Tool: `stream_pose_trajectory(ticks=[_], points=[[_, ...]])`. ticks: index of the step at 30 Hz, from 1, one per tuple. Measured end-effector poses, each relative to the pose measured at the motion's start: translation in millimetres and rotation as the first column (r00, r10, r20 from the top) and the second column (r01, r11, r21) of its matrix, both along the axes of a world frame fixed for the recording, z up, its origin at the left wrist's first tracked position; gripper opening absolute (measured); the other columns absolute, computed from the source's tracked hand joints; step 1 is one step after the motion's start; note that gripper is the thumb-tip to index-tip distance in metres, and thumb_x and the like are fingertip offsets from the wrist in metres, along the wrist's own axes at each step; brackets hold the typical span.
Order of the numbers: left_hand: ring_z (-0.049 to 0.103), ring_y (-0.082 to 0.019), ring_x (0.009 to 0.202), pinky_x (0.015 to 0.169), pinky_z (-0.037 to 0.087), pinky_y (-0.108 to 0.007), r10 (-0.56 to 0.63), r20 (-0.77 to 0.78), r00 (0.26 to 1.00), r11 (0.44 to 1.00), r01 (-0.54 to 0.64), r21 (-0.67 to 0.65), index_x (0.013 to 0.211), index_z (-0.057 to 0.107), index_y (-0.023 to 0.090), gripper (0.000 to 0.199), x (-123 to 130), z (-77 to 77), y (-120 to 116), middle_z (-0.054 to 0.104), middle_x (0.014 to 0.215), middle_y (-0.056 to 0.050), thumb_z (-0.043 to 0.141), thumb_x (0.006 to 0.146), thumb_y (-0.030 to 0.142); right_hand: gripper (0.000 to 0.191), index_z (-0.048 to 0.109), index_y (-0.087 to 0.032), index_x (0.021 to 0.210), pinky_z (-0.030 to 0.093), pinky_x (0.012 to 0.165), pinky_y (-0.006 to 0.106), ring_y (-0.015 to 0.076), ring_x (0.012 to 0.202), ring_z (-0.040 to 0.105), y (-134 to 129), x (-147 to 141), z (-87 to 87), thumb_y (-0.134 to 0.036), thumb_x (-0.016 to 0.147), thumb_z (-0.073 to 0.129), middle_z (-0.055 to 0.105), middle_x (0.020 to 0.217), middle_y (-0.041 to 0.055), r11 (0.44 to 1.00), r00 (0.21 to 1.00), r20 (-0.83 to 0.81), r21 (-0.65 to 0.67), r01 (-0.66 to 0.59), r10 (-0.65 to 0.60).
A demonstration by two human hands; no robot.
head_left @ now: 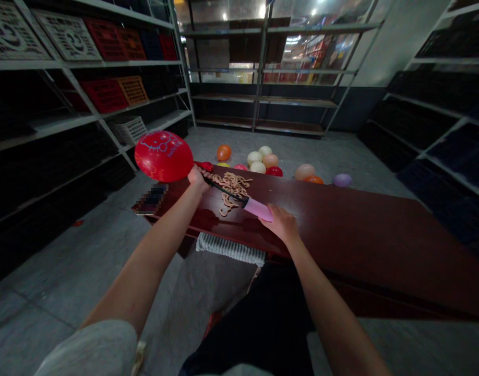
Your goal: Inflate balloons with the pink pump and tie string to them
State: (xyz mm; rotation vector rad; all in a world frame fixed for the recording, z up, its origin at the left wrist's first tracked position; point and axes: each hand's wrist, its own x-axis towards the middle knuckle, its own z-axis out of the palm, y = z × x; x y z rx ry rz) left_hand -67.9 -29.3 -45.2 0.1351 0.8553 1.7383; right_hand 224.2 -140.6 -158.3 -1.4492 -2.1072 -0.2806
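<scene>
A red inflated balloon [164, 155] with printed lines and lettering is at the left, over the table's far left part. My left hand [198, 177] is closed at the balloon's neck end, where the black front of a pump also meets it. The pump's pink-purple barrel [258, 209] slants down to the right, and its rear end is in my right hand [280, 221], fingers wrapped round it. Beneath the pump, a pile of uninflated, peach-coloured long balloons [232, 184] lies on the dark red table [341, 224].
A pixelated flat object [152, 199] lies at the table's left end. Several balloons [258, 167] rest on the floor beyond the table. A grey ribbed cloth [230, 248] is at the near edge. Shelves with crates [106, 94] stand left; more racks stand behind and right.
</scene>
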Motion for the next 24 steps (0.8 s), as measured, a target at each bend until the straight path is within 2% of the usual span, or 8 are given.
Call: stream_pose_trajectory(ticks=[2, 5, 9, 13, 16, 19, 21, 24], points=[[0.023, -0.007, 0.034, 0.037, 0.022, -0.021, -0.001, -0.008, 1.0, 1.0, 0.001, 0.028, 0.063, 0.025, 0.022, 0.042, -3.3, 14.2, 0.5, 0.026, 0.046, 0.006, 0.042, 0.101, 0.027, 0.04, 0.069, -0.017, 0.117, 0.044, 0.069, 0.028, 0.0206, 0.083, 0.07, 0.7, 0.2, -0.2, -0.045, 0.089, 0.065, 0.076, 0.098, 0.0081, 1.0, 0.999, -0.03, 0.008, -0.011, 0.011], [0.024, -0.007, 0.035, 0.037, 0.023, -0.021, 0.004, -0.063, 0.998, 0.996, 0.002, 0.093, 0.063, 0.025, 0.022, 0.045, 10.3, 31.6, 1.4, 0.025, 0.046, 0.006, 0.046, 0.102, 0.033, 0.041, 0.068, -0.018, 0.116, 0.046, 0.068, 0.028, 0.0206, 0.083, 0.071, 3.3, 3.0, -2.1, -0.045, 0.086, 0.069, 0.077, 0.098, 0.0072, 1.0, 0.996, -0.09, 0.014, 0.009, -0.007], [0.024, -0.006, 0.036, 0.038, 0.022, -0.021, 0.06, -0.13, 0.99, 0.979, -0.033, 0.199, 0.064, 0.025, 0.021, 0.054, 50.6, 50.2, 2.1, 0.023, 0.048, 0.007, 0.06, 0.097, 0.048, 0.041, 0.068, -0.019, 0.113, 0.046, 0.066, 0.03, 0.0221, 0.078, 0.071, 8.2, 10.2, -7.6, -0.047, 0.083, 0.069, 0.077, 0.094, 0.008, 0.994, 0.98, -0.169, 0.015, 0.107, -0.103], [0.024, -0.007, 0.036, 0.039, 0.022, -0.022, 0.026, -0.195, 0.98, 0.961, 0.029, 0.275, 0.064, 0.027, 0.021, 0.051, 99.2, 58.1, -0.9, 0.023, 0.048, 0.006, 0.052, 0.101, 0.045, 0.042, 0.067, -0.019, 0.113, 0.044, 0.064, 0.03, 0.0229, 0.076, 0.07, 11.5, 15.2, -10.6, -0.049, 0.083, 0.068, 0.077, 0.095, 0.0083, 0.989, 0.967, -0.212, -0.011, 0.144, -0.143], [0.026, -0.008, 0.035, 0.039, 0.022, -0.023, -0.046, -0.268, 0.962, 0.953, 0.123, 0.278, 0.061, 0.029, 0.021, 0.048, 137.3, 48.0, -6.1, 0.024, 0.045, 0.005, 0.045, 0.104, 0.034, 0.041, 0.066, -0.019, 0.111, 0.043, 0.063, 0.029, 0.0234, 0.075, 0.07, 12.1, 16.3, -9.2, -0.051, 0.085, 0.065, 0.077, 0.091, 0.0084, 0.984, 0.955, -0.238, -0.03, 0.173, -0.175], [0.028, -0.008, 0.033, 0.038, 0.021, -0.024, -0.111, -0.281, 0.953, 0.949, 0.185, 0.254, 0.059, 0.029, 0.022, 0.046, 168.7, 27.4, -11.1, 0.026, 0.042, 0.005, 0.046, 0.102, 0.024, 0.041, 0.065, -0.019, 0.11, 0.042, 0.063, 0.029, 0.0241, 0.074, 0.071, 11.8, 16.5, -6.9, -0.052, 0.085, 0.065, 0.076, 0.088, 0.0078, 0.978, 0.945, -0.251, -0.042, 0.205, -0.209], [0.028, -0.009, 0.031, 0.037, 0.02, -0.025, -0.123, -0.249, 0.961, 0.957, 0.181, 0.226, 0.058, 0.029, 0.022, 0.046, 179.0, 14.5, -12.4, 0.026, 0.041, 0.006, 0.045, 0.1, 0.019, 0.041, 0.065, -0.02, 0.11, 0.04, 0.062, 0.029, 0.0237, 0.072, 0.07, 11.5, 15.9, -5.8, -0.052, 0.085, 0.065, 0.076, 0.087, 0.0071, 0.972, 0.941, -0.244, -0.044, 0.231, -0.235], [0.026, -0.008, 0.031, 0.036, 0.019, -0.024, -0.137, -0.16, 0.978, 0.972, 0.164, 0.171, 0.059, 0.028, 0.022, 0.043, 172.9, 0.7, -11.0, 0.025, 0.042, 0.006, 0.043, 0.098, 0.015, 0.041, 0.066, -0.02, 0.11, 0.037, 0.06, 0.028, 0.0224, 0.073, 0.07, 11.0, 13.3, -4.6, -0.052, 0.085, 0.066, 0.076, 0.088, 0.0066, 0.97, 0.95, -0.194, -0.032, 0.242, -0.243]])
